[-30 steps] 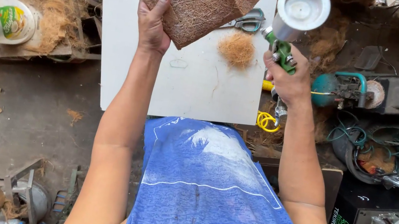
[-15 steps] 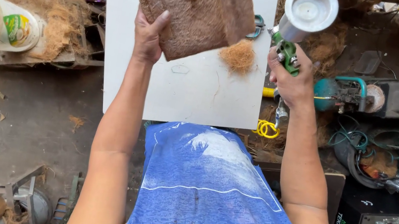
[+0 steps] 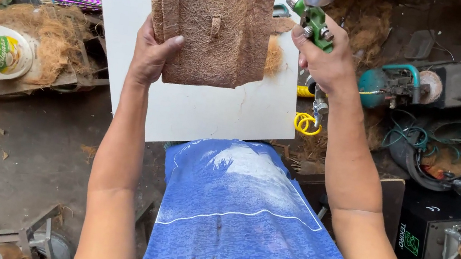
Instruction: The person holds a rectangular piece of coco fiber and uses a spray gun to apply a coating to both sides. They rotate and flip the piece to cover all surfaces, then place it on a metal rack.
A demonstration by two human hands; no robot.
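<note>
- Head view: the left hand [image 3: 153,52] grips the lower left edge of a brown coir sheet [image 3: 211,18], held up over the white table [image 3: 215,111].
- The right hand [image 3: 324,61] is closed around a green spray gun [image 3: 314,22], just right of the sheet.

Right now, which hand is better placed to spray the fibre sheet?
Right. The right hand already grips the green spray gun beside the brown fibre sheet, while the left hand is occupied holding that sheet up.

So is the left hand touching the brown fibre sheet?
Touching. The head view shows the left hand gripping the brown fibre sheet at its lower left edge, thumb pressed on the front face, holding it above the white board.
</note>
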